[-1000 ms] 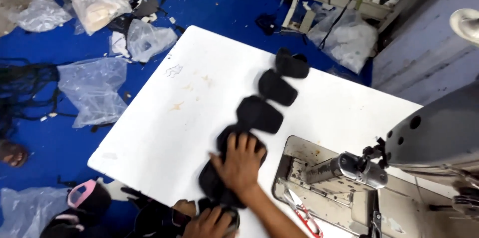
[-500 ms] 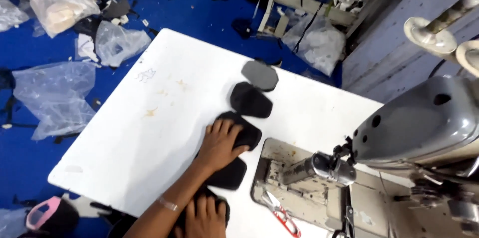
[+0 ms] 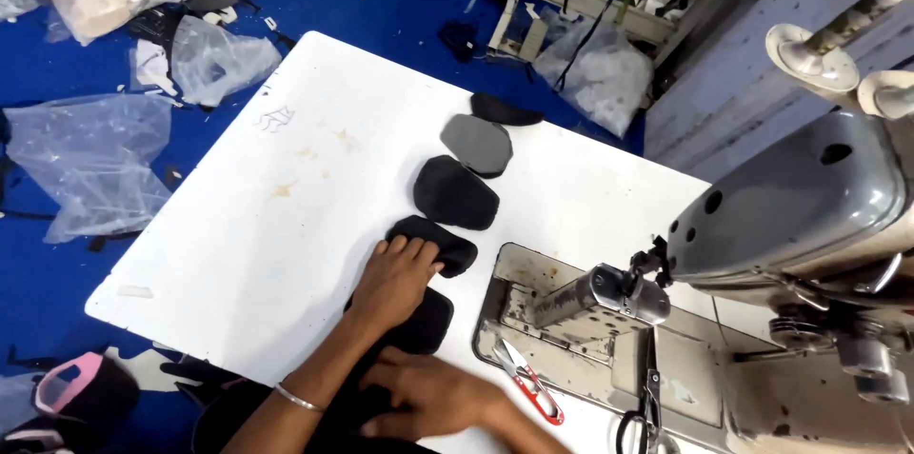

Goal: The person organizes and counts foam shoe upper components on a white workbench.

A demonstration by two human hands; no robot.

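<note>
So, from my head view: my left hand [image 3: 398, 278] lies flat, fingers spread, pressing on a dark fabric piece [image 3: 440, 243] on the white surface [image 3: 238, 226]. My right hand [image 3: 433, 399] rests open on the dark stack [image 3: 419, 325] at the near edge, gripping nothing. Beyond, three more pieces [image 3: 455, 192] already lie in a row toward the far side. I'd judge the laying-out well along, with the stack left; the sewing machine [image 3: 809, 216] stands unused.
</note>
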